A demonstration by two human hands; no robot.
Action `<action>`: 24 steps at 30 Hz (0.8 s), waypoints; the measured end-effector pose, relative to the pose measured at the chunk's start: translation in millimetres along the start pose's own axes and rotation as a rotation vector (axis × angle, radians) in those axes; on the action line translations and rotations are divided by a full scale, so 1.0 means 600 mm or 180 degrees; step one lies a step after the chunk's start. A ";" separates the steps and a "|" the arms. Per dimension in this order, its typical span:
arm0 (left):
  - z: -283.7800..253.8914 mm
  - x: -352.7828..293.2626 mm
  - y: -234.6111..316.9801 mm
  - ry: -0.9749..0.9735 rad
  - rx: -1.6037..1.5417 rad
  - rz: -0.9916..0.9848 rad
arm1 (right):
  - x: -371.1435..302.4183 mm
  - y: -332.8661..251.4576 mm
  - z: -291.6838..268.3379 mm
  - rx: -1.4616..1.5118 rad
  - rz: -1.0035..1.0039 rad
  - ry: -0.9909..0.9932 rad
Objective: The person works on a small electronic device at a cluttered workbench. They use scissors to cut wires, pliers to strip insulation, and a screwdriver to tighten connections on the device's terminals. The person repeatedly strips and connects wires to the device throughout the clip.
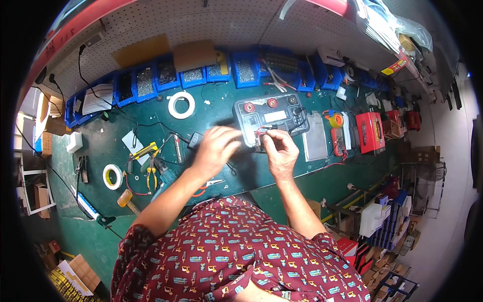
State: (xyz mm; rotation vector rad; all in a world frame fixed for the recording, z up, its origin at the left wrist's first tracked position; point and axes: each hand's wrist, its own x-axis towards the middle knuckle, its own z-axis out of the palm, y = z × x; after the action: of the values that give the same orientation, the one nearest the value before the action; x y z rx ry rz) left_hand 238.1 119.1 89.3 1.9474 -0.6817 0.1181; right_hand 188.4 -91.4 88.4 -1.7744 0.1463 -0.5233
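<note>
A grey electrical box (275, 117) with round red-ringed terminals and a white label lies on the green workbench in front of me. At its near edge, my right hand (282, 153) pinches thin red and black wires (260, 133) between thumb and fingertips. What exactly sits at the wire ends is too small to make out. My left hand (217, 150) hovers just left of the box, apart from it, its fingers curled and smeared by motion. Close to that hand is a small black adapter (195, 140) on a cable.
Blue parts bins (145, 83) line the back. A white tape roll (181, 105) lies behind my left hand; pliers (152, 173), a mallet (126, 198) and red-handled scissors (205, 188) lie left. To the right are a grey panel (316, 137), a red multimeter (338, 141) and a red box (370, 133).
</note>
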 end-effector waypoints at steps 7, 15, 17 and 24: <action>0.065 0.073 0.010 -0.0244 0.0375 0.0437 | 0.006 -0.019 -0.016 0.0235 0.0581 -0.0132; 0.068 0.084 0.009 -0.0310 0.0181 0.0443 | 0.005 -0.027 -0.024 0.0500 0.1055 -0.0117; 0.069 0.084 0.007 -0.0298 0.0180 0.0456 | 0.006 -0.027 -0.028 0.0496 0.1120 -0.0135; 0.063 0.090 0.008 -0.0490 0.0059 0.0471 | 0.012 -0.028 -0.037 0.0904 0.1324 -0.0270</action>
State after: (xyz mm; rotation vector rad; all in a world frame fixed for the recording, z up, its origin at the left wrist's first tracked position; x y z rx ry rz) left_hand 272.9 63.3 95.3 1.9366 -0.9297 0.0662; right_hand 182.5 -109.5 110.2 -1.4337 0.3549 -0.1579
